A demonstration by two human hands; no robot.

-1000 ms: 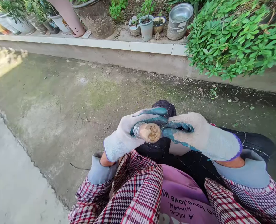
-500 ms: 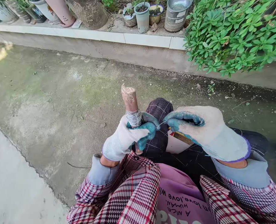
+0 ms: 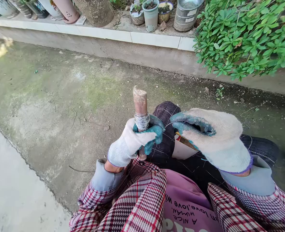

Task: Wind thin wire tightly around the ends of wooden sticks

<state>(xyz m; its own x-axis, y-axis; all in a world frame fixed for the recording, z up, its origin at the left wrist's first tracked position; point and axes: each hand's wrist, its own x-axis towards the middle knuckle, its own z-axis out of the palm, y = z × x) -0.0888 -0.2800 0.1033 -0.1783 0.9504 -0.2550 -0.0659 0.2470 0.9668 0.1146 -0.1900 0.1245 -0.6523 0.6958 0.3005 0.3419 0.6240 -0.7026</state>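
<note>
My left hand (image 3: pixel 137 137), in a white glove with teal coating, is closed around a short wooden stick (image 3: pixel 140 102) that stands nearly upright. Thin silvery wire (image 3: pixel 142 121) is wound in several turns round the stick, just above my fingers. A fine wire end (image 3: pixel 168 124) runs from my left fingertips across a small gap to my right hand (image 3: pixel 205 135). That hand, gloved alike, pinches the end between thumb and forefinger. Below its fingers, a white box-like object (image 3: pixel 182 149) with red and yellow parts shows partly between my legs.
Dark checked trousers cover my knees (image 3: pixel 165 111). Beyond the concrete floor (image 3: pixel 60 103) runs a low tiled ledge (image 3: pixel 118 34) bearing several pots, among them a pale plastic pot (image 3: pixel 151 17) and a metal container (image 3: pixel 186 16). A leafy bush (image 3: pixel 248 42) overhangs it at the right.
The stick has turned more upright and shifted slightly right with my left hand. My right hand has tilted a little, still pinching the wire. The whole view has shifted slightly.
</note>
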